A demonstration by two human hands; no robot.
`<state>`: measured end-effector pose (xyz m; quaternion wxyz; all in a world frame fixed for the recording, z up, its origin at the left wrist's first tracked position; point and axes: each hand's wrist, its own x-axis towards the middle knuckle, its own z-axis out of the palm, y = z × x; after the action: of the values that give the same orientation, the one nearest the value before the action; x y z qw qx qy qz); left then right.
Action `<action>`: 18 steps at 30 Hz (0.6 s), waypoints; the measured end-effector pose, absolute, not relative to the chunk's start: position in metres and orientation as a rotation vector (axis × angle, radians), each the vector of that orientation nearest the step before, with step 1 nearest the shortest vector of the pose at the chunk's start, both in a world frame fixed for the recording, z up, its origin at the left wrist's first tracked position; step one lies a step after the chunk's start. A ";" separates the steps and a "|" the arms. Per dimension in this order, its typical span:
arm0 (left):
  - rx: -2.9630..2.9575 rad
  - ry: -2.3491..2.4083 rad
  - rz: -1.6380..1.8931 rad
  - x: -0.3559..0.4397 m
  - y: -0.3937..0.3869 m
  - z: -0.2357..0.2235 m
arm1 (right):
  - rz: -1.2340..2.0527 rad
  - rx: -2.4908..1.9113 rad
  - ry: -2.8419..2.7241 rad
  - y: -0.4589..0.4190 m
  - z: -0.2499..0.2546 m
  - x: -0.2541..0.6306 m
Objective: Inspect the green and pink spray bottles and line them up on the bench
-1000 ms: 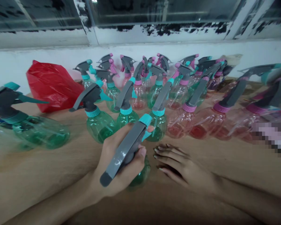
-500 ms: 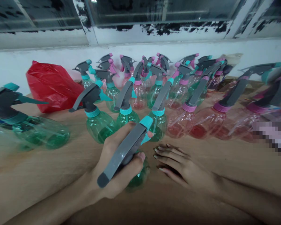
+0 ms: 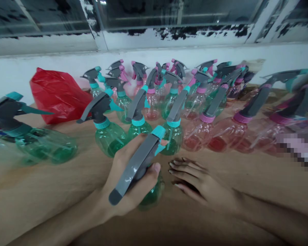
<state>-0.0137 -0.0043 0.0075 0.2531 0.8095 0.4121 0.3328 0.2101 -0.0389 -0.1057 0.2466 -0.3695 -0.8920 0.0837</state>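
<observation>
My left hand [image 3: 123,177] is wrapped round the neck of a green spray bottle [image 3: 151,196] with a grey head and a turquoise nozzle. One fingertip shows at its turquoise trigger [image 3: 160,149]; the other fingers are hidden behind the head. My right hand [image 3: 195,177] lies palm down on the tabletop, fingers stretched out and holding nothing, just right of that bottle. Close beyond the hands stand green spray bottles with turquoise collars [image 3: 173,136] and pink ones with pink collars [image 3: 196,136], in a row.
More spray bottles [image 3: 171,99] crowd the back near the white wall [image 3: 66,59]. A red plastic bag [image 3: 60,97] sits at the back left. Another green spray bottle [image 3: 45,143] stands on the left of the wooden tabletop [image 3: 74,177]. A blurred-out patch [image 3: 300,147] lies at right.
The held bottle's head tipped slightly forward and right, then rocked back, the fingertip at the trigger shifting with it. My right hand has stayed still.
</observation>
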 end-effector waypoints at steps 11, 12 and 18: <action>2.093 1.032 1.006 -0.013 -0.005 0.001 | 0.278 -0.997 -2.410 -0.038 -0.105 0.210; 2.095 1.039 1.008 -0.013 -0.005 0.001 | 0.276 -0.996 -2.406 -0.038 -0.105 0.210; 2.093 1.076 0.973 -0.013 -0.005 0.001 | 0.284 -0.997 -2.406 -0.038 -0.107 0.211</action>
<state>-0.0131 -0.0052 0.0014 0.2930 0.7859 0.4041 0.3651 0.2109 -0.0376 -0.1066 0.2578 -0.3678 -0.8873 0.1048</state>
